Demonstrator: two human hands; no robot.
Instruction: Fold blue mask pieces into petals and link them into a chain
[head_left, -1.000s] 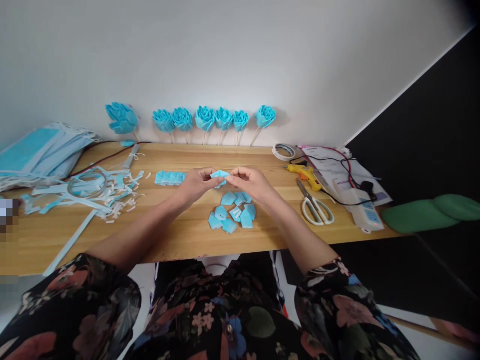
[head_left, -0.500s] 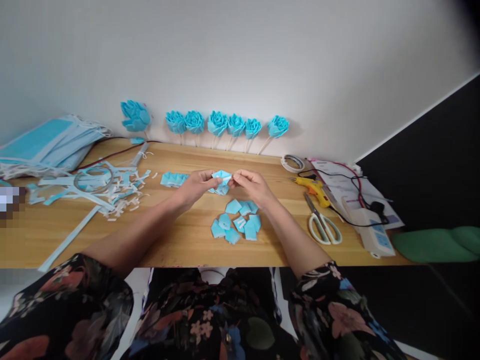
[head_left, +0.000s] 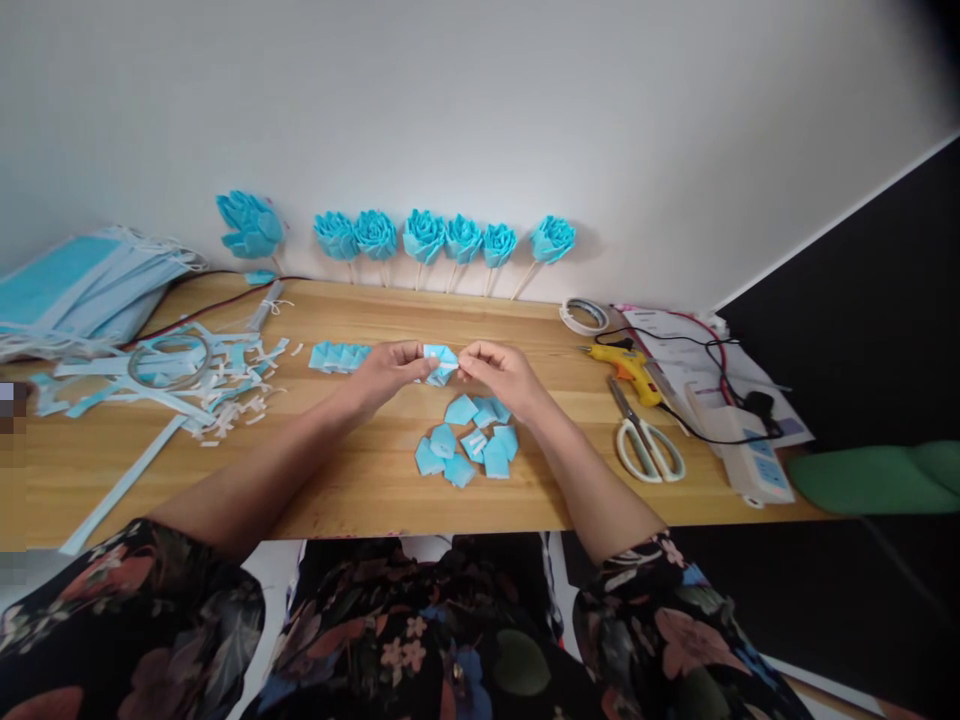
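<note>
Between my two hands is a folded blue petal (head_left: 441, 357) of mask fabric, with a white strip showing on it. My left hand (head_left: 395, 372) pinches its left side between thumb and fingers. At the petal's right edge, the fingertips of my right hand (head_left: 496, 370) are pinched together on it. A row of folded blue pieces (head_left: 339, 357) lies on the table just left of my left hand. Nearer to me, below my hands, sits a loose cluster of several folded blue petals (head_left: 460, 470).
Several blue fabric flowers (head_left: 424, 236) on sticks lean against the wall. Face masks (head_left: 52, 285), cut strips and scraps (head_left: 217, 385) lie left. At right are a tape roll (head_left: 584, 316), a yellow glue gun (head_left: 634, 372), scissors (head_left: 643, 440) and a power strip (head_left: 757, 460).
The petal between my fingers has tilted a little, and my right fingertips have shifted slightly on its edge. The whole view has moved slightly; the table items stay in place.
</note>
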